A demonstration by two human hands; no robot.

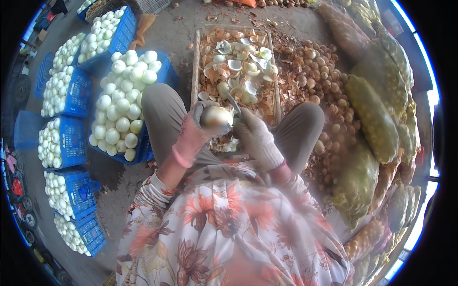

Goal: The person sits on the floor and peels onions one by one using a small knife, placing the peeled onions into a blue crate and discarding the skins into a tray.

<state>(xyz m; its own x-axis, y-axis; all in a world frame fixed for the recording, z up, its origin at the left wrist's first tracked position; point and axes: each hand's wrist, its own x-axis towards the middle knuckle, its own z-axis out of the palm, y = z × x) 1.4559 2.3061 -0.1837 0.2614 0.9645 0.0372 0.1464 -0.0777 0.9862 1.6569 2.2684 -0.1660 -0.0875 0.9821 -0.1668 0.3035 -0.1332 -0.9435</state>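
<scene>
My left hand [195, 130], in a pink and grey work glove, is closed around a pale onion [216, 117] in front of my lap. My right hand [252, 134], in a whitish knitted glove, grips a knife [233, 103] whose blade points up and left, beside the onion. Beyond both hands, between my knees, lies a shallow wooden-edged tray [196, 64] with brown onion skins and white peeled layers [249, 87]. A few whole pale onions lie among the skins. The knife's handle is hidden in the glove.
A blue plastic crate [162, 68] heaped with peeled onions stands left of my knee, with several more filled crates [77, 93] farther left. Unpeeled onions [322, 77] are piled on the floor to the right. Full mesh sacks [374, 118] lie beyond them. An orange-brown cloth or sack [144, 28] lies behind the crates.
</scene>
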